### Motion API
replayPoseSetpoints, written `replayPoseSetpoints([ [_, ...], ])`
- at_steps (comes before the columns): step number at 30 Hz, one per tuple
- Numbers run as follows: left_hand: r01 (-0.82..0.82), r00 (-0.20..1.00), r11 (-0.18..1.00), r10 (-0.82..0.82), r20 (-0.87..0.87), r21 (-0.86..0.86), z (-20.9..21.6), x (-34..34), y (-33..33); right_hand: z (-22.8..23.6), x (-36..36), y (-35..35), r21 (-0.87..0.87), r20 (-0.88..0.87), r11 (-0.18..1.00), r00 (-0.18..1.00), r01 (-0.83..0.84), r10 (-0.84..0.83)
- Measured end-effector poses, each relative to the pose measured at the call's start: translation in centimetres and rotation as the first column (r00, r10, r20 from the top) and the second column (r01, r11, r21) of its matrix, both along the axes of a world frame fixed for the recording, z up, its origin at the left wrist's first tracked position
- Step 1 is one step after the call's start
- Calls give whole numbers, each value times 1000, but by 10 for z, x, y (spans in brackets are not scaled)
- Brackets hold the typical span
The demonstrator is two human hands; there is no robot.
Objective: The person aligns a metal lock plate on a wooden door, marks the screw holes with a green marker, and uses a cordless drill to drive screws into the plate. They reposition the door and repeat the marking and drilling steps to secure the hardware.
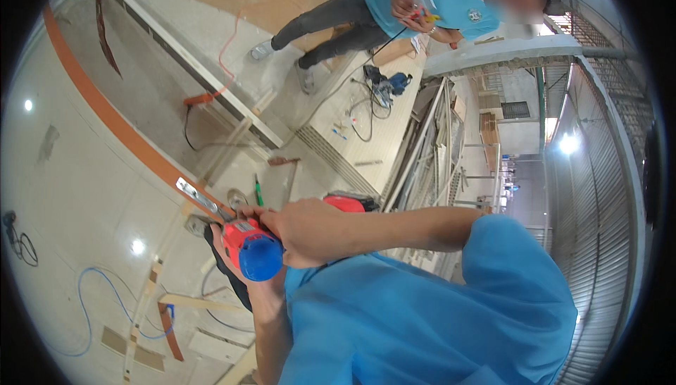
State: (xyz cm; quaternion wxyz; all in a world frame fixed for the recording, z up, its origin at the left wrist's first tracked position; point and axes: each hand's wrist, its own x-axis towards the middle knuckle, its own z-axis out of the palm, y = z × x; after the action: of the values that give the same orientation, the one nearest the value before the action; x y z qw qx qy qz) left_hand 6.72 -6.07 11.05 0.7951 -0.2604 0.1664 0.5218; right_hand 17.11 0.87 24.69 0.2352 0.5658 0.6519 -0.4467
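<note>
head view: we hold a red-and-blue power tool [260, 254]
left hand [267, 285]: gripping its body
right hand [303, 228]: fingers curled against it
power tool: near the metal plate [197, 196] on the orange strip [141, 150]

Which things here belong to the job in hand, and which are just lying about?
Apparently in use:
- red-and-blue power tool
- metal plate on the orange strip

Apparently lying about:
- blue corded tool on stacked boards
- green-handled tool, possibly
</note>
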Motion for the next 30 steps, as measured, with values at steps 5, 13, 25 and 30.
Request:
replayPoseSetpoints([
  [5, -24, 988, 988, 47, 150, -153, 13, -10, 6, 0, 6, 1, 22, -105, 994, 989, 105, -102],
  [13, -122, 921, 979, 173, 349, -163, 29, 0, 16, -7, 13, 5, 25, -213, 986, 965, 162, -154],
  [25, 16, 977, 952, 51, 209, -307, 35, 8, 21, -4, 15, 6, 22, -23, 998, 998, 54, -53],
  [30, 37, 973, 939, 45, 228, -343, 38, 7, 23, -1, 13, 7, 23, -4, 999, 999, 49, -49],
])
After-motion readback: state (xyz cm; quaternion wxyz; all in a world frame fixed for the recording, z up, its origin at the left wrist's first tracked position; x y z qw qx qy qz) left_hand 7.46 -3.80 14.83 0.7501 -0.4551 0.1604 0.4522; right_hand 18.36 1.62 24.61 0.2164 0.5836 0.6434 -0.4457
